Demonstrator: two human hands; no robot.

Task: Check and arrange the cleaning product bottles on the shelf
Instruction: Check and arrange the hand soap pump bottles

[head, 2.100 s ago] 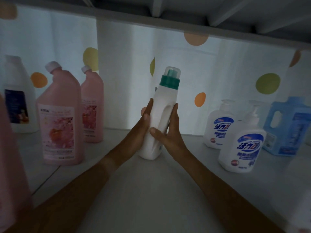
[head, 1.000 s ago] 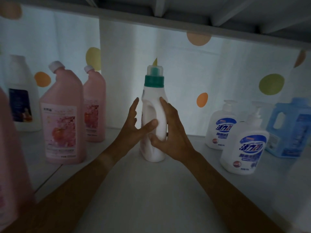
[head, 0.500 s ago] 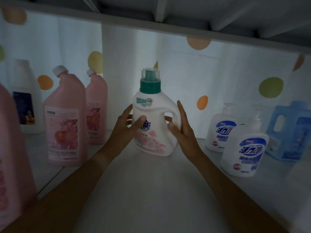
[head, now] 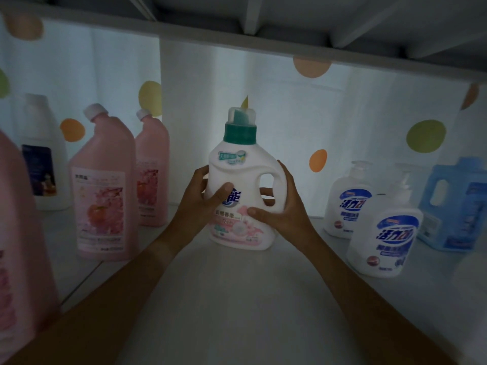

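Both hands on the white detergent bottle, middle of the shelf. Bottle upright, label facing the camera, green cap with a clear cover on top, handle on its right side.

Left hand wraps the bottle's left side, thumb pressed on the front label, fingers curled round the back. Right hand grips the handle side, thumb across the lower label, one fingertip showing through the handle opening.

Bottle base looks to be resting on the shelf, but the light is dim so can't be sure it's fully down.

Left of it: two pink bottles with white angled caps, one behind the other, standing apart from the held bottle. Further left, at the back, a white bottle with a dark label. Another pink bottle at the left edge, close to the camera, blurred.

Right: two white pump bottles with blue labels, one in front of the other. Blue jug with handle beyond them at the right edge.

Spotted curtain behind the shelf.
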